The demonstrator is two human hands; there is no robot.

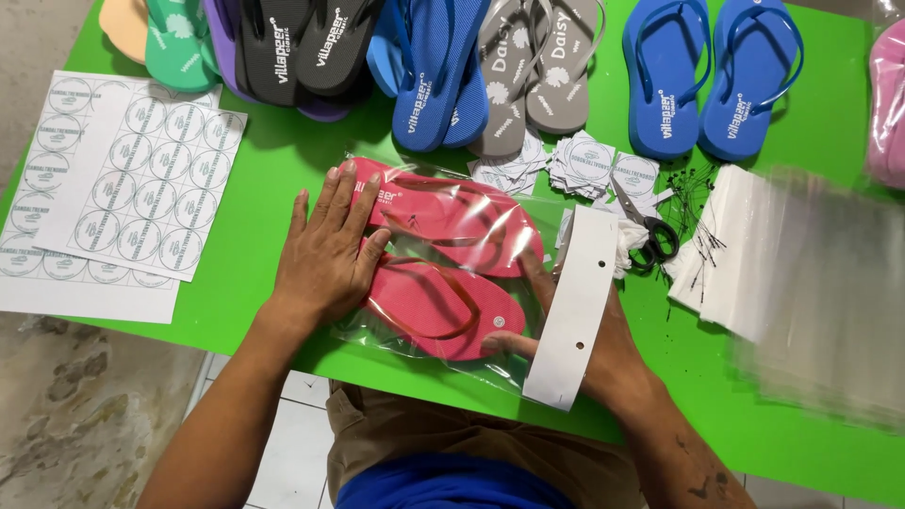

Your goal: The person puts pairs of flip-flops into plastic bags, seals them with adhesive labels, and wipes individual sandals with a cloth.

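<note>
A pair of pink flip-flops (452,273) lies inside a clear plastic bag (429,353) on the green table (264,170). My left hand (325,254) lies flat, fingers spread, on the closed left end of the bag and presses the flip-flops down. My right hand (528,330) is at the bag's open right end, mostly hidden behind a white card strip (573,306) with small holes. Its thumb touches the toe of the nearer flip-flop. The strip lies over the bag's mouth and the hand.
Rows of flip-flops in blue (709,75), grey (539,66), black (306,47) and green (179,42) line the far edge. Sheets of round labels (132,179) lie left. Cut labels (589,165), scissors (646,226), black ties (698,226) and a stack of clear bags (811,283) lie right.
</note>
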